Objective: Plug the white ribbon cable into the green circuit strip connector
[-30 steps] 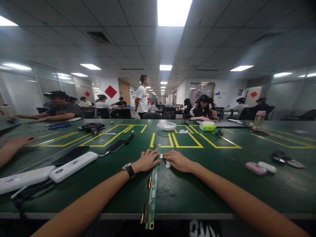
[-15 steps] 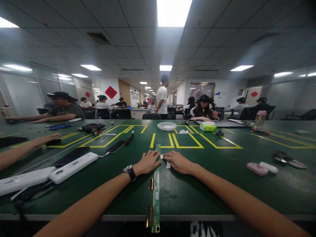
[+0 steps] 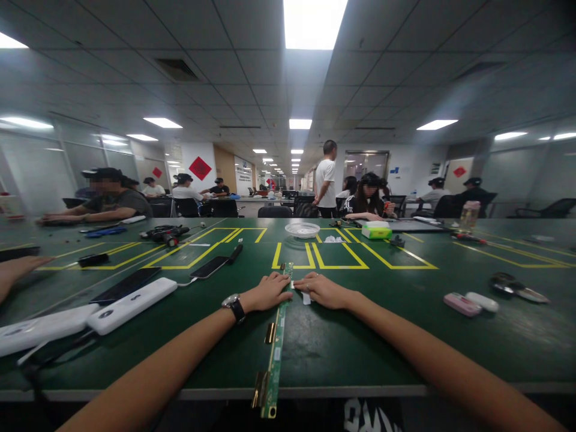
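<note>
A long, narrow green circuit board (image 3: 275, 354) with copper-coloured flaps along its left side points away from me, its near end sticking out past the table edge. My left hand (image 3: 269, 293), a watch on its wrist, grips the board near its far end, thumb and fingers closed on it. From the other side my right hand (image 3: 324, 291) reaches to the board's right edge with its fingers drawn together. A tiny white piece (image 3: 292, 284) shows at those fingertips; whether they pinch it is unclear. A white scrap (image 3: 306, 298) lies partly under my right hand.
Left on the green table (image 3: 360, 348) are white power banks (image 3: 132, 305) and phones (image 3: 210, 267). Farther off stand a white basket (image 3: 302, 230) and a green tissue pack (image 3: 377, 230). Earbud cases (image 3: 462, 304) lie right. A co-worker's hand (image 3: 27, 270) rests at far left.
The board's near end has swung a little left while both hands stay at its far end. The co-worker's hand at far left has drawn back, and the standing person has shifted right.
</note>
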Demonstrator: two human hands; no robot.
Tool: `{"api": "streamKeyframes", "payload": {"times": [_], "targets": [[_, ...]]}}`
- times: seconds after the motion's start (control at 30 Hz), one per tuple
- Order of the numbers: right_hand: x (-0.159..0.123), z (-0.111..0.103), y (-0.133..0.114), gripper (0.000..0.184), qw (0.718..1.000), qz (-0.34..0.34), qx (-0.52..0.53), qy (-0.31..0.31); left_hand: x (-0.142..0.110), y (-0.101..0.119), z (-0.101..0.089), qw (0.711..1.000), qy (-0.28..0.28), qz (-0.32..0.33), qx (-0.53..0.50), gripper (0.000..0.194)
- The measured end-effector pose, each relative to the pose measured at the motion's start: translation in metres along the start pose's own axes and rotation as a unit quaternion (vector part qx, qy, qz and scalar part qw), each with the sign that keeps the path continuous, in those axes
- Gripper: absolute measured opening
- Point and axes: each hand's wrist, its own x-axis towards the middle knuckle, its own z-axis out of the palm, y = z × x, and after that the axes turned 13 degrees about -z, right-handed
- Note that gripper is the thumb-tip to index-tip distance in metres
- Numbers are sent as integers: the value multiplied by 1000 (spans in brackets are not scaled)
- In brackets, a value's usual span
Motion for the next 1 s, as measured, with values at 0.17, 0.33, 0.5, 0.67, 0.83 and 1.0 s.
{"api": "streamKeyframes", "payload": {"times": [0.17,0.33,0.5,0.67,0.83,1.0], "targets": [[-1,3,6,44,1000,-20,2,4,1,-2,2,1000,7,6,4,46],[-1,5,3,46,1000,-16,-7,13,1,2,4,1000,7,-16,-3,44],[0,3,0,45,1000,-14,-2,11,2,3,4,1000,-9,-26,-12,46],[2,1,-1,43,1000,-13,-18,8,4,1,4,999,-10,-38,-29,49],[5,0,-7,32,992,41,-120,14,1,4,4,996,9,-26,-85,66],[6,1,-9,36,995,-7,-95,21,-2,13,6,992,22,-7,-122,76]]}}
